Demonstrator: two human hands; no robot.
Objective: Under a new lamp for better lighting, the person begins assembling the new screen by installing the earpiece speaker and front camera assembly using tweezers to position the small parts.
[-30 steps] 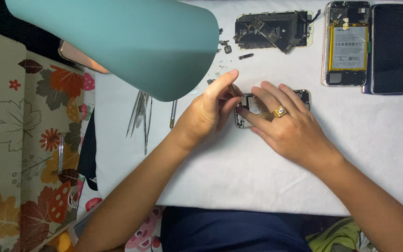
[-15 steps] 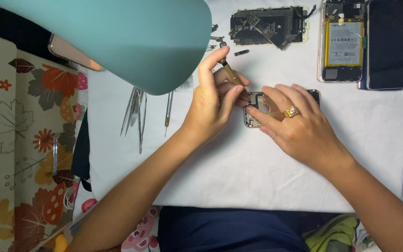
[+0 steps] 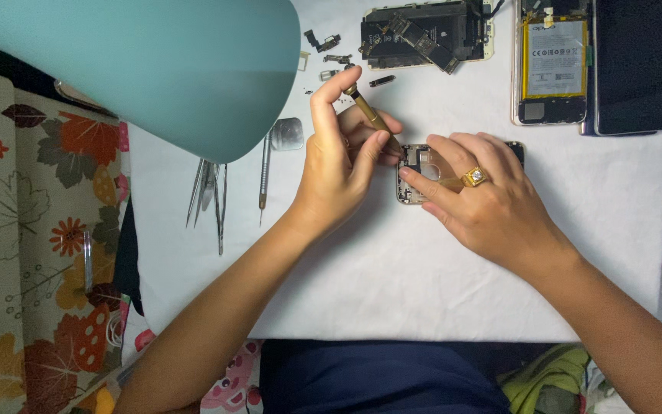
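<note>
My left hand [image 3: 342, 165] grips a small brass-coloured screwdriver [image 3: 369, 115], its tip angled down onto the top left corner of a bare phone frame [image 3: 417, 162] lying on the white sheet [image 3: 392, 276]. My right hand [image 3: 484, 203], with a gold ring [image 3: 474, 177] on one finger, lies flat over the frame and pins it down, hiding most of it.
A teal lamp shade [image 3: 155, 69] fills the upper left. Tweezers and metal picks [image 3: 212, 195] lie left of my hands. At the back are small loose parts [image 3: 331, 54], a circuit-board assembly [image 3: 427, 34], an opened phone with a yellow battery [image 3: 553, 61] and a dark screen panel [image 3: 634, 65].
The view has shifted slightly. My left hand has raised the screwdriver more upright, with the forefinger now on its top end. My right hand stays on the frame.
</note>
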